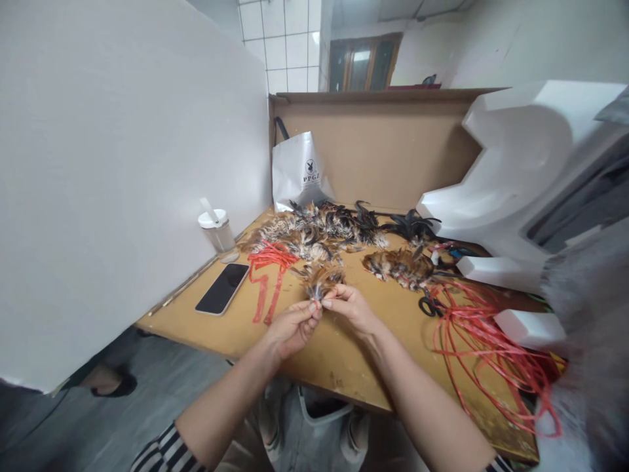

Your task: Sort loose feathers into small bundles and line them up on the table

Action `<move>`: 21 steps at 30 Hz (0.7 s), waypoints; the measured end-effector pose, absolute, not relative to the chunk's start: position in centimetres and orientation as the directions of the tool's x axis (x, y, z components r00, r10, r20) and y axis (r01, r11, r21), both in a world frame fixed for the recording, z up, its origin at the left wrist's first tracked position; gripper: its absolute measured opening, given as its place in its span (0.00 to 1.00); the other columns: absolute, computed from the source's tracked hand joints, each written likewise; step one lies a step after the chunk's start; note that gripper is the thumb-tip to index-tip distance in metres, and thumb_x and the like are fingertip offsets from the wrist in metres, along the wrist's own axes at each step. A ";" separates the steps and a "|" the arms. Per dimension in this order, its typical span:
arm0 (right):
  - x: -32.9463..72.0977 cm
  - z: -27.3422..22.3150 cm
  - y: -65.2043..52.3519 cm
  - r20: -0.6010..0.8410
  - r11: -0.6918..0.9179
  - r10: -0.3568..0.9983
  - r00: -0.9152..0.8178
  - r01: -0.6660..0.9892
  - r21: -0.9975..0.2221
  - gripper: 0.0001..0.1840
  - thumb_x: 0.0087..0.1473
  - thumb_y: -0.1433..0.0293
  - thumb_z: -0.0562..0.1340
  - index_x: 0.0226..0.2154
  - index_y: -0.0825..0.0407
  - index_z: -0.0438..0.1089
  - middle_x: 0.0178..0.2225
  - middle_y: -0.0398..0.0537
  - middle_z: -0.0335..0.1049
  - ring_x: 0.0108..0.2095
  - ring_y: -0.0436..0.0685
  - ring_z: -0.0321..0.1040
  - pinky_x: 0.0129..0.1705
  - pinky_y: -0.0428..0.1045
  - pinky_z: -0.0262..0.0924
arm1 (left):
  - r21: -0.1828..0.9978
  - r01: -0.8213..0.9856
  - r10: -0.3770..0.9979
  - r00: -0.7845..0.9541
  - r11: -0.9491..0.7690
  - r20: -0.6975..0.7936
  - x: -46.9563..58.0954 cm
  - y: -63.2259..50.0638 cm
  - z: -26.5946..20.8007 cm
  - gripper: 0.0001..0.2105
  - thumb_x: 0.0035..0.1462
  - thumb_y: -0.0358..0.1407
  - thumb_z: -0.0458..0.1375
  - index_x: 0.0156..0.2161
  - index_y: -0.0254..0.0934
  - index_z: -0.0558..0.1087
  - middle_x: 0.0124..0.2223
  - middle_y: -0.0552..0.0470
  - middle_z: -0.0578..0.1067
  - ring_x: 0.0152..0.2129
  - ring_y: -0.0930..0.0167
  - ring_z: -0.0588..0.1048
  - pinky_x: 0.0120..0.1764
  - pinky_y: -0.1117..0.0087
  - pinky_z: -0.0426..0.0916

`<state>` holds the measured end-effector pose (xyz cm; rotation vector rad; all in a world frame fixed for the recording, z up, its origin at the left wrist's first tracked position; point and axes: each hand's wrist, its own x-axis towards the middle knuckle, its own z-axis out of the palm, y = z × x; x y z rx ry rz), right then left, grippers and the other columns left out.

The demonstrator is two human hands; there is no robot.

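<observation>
Both my hands meet over the near middle of the table around a bunch of brown and black feathers (322, 278). My left hand (297, 324) pinches the bunch at its lower end, where a bit of red shows between the fingertips. From the other side my right hand (351, 308) is closed on the same end with thumb and forefinger. The feather tips fan out away from me. Beyond lies a long heap of loose feathers (314, 229), brown, white and black. A neater pile of brown feather bunches (400, 265) is to the right.
Red plastic strips (270, 262) and a phone (222, 288) lie left, near a lidded cup (217, 231). At right are black-handled scissors (430, 305), a tangle of red strip (481, 334) and white foam (521, 151). A silver bag (297, 170) stands behind.
</observation>
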<state>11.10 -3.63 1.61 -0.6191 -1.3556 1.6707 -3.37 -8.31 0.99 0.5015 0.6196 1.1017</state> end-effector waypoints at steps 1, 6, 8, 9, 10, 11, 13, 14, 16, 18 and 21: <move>11.1 1.5 -3.6 0.126 -0.056 0.854 -0.505 -0.331 -0.942 0.08 0.35 0.70 0.66 0.21 0.54 0.67 0.23 0.42 0.69 0.25 0.48 0.64 0.34 0.47 0.56 | 0.596 -0.694 0.913 0.341 0.405 -0.223 -3.2 -8.4 1.0 0.01 0.48 0.25 0.56 0.29 0.28 0.69 0.22 0.54 0.65 0.16 0.85 0.64 0.19 0.88 0.59; 11.1 1.4 -3.9 0.075 -0.189 0.824 -0.562 -0.397 -0.898 0.08 0.34 0.70 0.66 0.20 0.54 0.67 0.22 0.44 0.70 0.25 0.50 0.65 0.36 0.49 0.58 | 0.406 -0.762 0.862 0.417 0.505 -0.289 -2.2 -9.2 1.3 0.05 0.53 0.24 0.49 0.29 0.29 0.66 0.22 0.55 0.61 0.13 0.87 0.60 0.15 0.91 0.54; 11.1 1.6 -4.0 0.083 -0.195 0.816 -0.572 -0.408 -0.892 0.07 0.34 0.70 0.66 0.21 0.55 0.68 0.23 0.44 0.69 0.26 0.50 0.65 0.36 0.48 0.58 | 0.369 -0.768 0.850 0.437 0.523 -0.294 -1.8 -9.3 1.4 0.06 0.55 0.24 0.47 0.28 0.29 0.65 0.22 0.55 0.60 0.13 0.87 0.60 0.14 0.92 0.53; 11.1 1.7 -4.1 0.086 -0.191 0.817 -0.570 -0.408 -0.893 0.08 0.34 0.71 0.66 0.22 0.55 0.68 0.24 0.44 0.69 0.26 0.50 0.65 0.35 0.48 0.58 | 0.361 -0.768 0.846 0.442 0.529 -0.299 -1.7 -9.3 1.4 0.07 0.55 0.24 0.47 0.28 0.29 0.65 0.22 0.56 0.60 0.13 0.87 0.59 0.14 0.92 0.54; 11.1 1.8 -4.1 0.086 -0.182 0.822 -0.564 -0.402 -0.897 0.08 0.34 0.71 0.66 0.24 0.55 0.69 0.24 0.44 0.69 0.26 0.49 0.65 0.35 0.47 0.58 | 0.358 -0.766 0.842 0.445 0.534 -0.306 -1.6 -9.3 1.4 0.07 0.55 0.25 0.47 0.28 0.29 0.64 0.22 0.56 0.60 0.13 0.87 0.59 0.14 0.92 0.54; 11.1 1.9 -4.2 0.082 -0.171 0.829 -0.553 -0.391 -0.905 0.09 0.34 0.71 0.66 0.25 0.55 0.69 0.25 0.44 0.69 0.26 0.49 0.64 0.34 0.47 0.58 | 0.359 -0.763 0.839 0.444 0.538 -0.314 -1.5 -9.2 1.3 0.07 0.55 0.25 0.47 0.28 0.30 0.64 0.22 0.56 0.60 0.13 0.87 0.59 0.14 0.92 0.54; 11.0 2.0 -4.1 0.075 -0.141 0.848 -0.524 -0.361 -0.922 0.09 0.34 0.70 0.66 0.24 0.55 0.68 0.24 0.44 0.69 0.25 0.49 0.64 0.34 0.47 0.58 | 0.369 -0.756 0.837 0.442 0.541 -0.323 -1.6 -9.1 1.1 0.06 0.55 0.24 0.47 0.29 0.30 0.65 0.22 0.56 0.60 0.13 0.87 0.60 0.15 0.91 0.55; 11.0 1.9 -4.1 0.074 -0.123 0.859 -0.506 -0.345 -0.931 0.09 0.34 0.70 0.66 0.23 0.56 0.68 0.23 0.44 0.69 0.24 0.49 0.64 0.33 0.47 0.58 | 0.377 -0.752 0.837 0.442 0.541 -0.321 -1.8 -9.0 1.0 0.06 0.54 0.24 0.48 0.30 0.30 0.65 0.23 0.56 0.61 0.14 0.87 0.60 0.15 0.91 0.56; 10.8 1.6 -3.9 0.068 -0.090 0.884 -0.463 -0.311 -0.946 0.08 0.34 0.70 0.66 0.20 0.56 0.68 0.20 0.43 0.68 0.22 0.48 0.63 0.32 0.46 0.57 | 0.403 -0.737 0.838 0.445 0.543 -0.316 -2.1 -8.9 0.8 0.05 0.54 0.24 0.49 0.31 0.30 0.66 0.23 0.55 0.62 0.14 0.87 0.62 0.16 0.91 0.57; 10.7 1.1 -3.7 0.064 -0.056 0.911 -0.408 -0.276 -0.960 0.09 0.33 0.69 0.66 0.19 0.56 0.67 0.19 0.43 0.68 0.21 0.48 0.63 0.30 0.46 0.57 | 0.458 -0.711 0.845 0.432 0.534 -0.314 -2.6 -8.7 0.6 0.03 0.52 0.25 0.51 0.31 0.29 0.67 0.23 0.55 0.64 0.15 0.86 0.63 0.17 0.90 0.58; 10.4 0.5 -3.6 0.068 -0.008 0.939 -0.337 -0.219 -0.976 0.10 0.33 0.68 0.66 0.20 0.56 0.68 0.20 0.44 0.69 0.22 0.48 0.63 0.29 0.46 0.57 | 0.617 -0.632 0.883 0.352 0.468 -0.309 -3.4 -8.6 0.5 0.03 0.49 0.26 0.55 0.32 0.29 0.69 0.24 0.54 0.67 0.17 0.85 0.66 0.20 0.88 0.61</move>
